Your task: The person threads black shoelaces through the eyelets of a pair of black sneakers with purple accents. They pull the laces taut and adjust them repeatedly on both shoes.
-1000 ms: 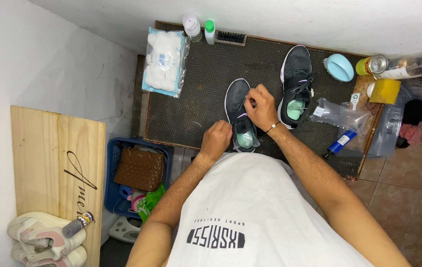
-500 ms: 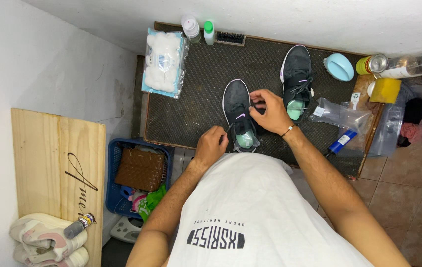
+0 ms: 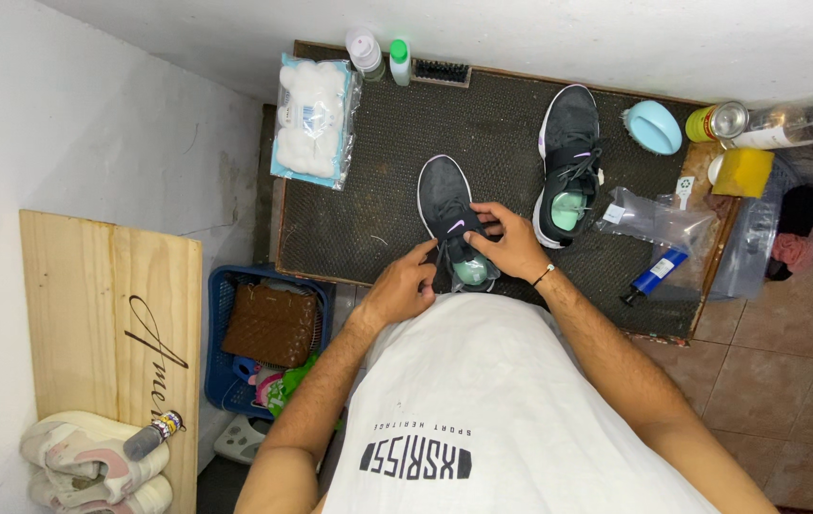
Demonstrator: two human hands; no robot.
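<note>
Working at the laces of the near black mesh sneaker with a mint-green insole [image 3: 452,221], both hands are pinched shut over its throat: the left hand [image 3: 405,287] grips the lace at the shoe's left side, the right hand [image 3: 511,244] closes finger and thumb on the lace over the tongue. That sneaker lies near the front edge of the dark woven mat [image 3: 378,181], toe pointing to the back edge. Doing this well seems to call for one hand steadying the shoe while the other draws a single strand, pulling along the eyelet row rather than upward, so the light shoe does not lift. Its matching black sneaker [image 3: 568,162] lies just to the right, apart from both hands. At the mat's back left corner a clear plastic bag [image 3: 313,119] holds white cotton balls. Below the mat's left front corner a blue plastic crate [image 3: 220,333] holds a brown quilted pouch [image 3: 271,326] and some colourful items too jumbled to tell apart.
</note>
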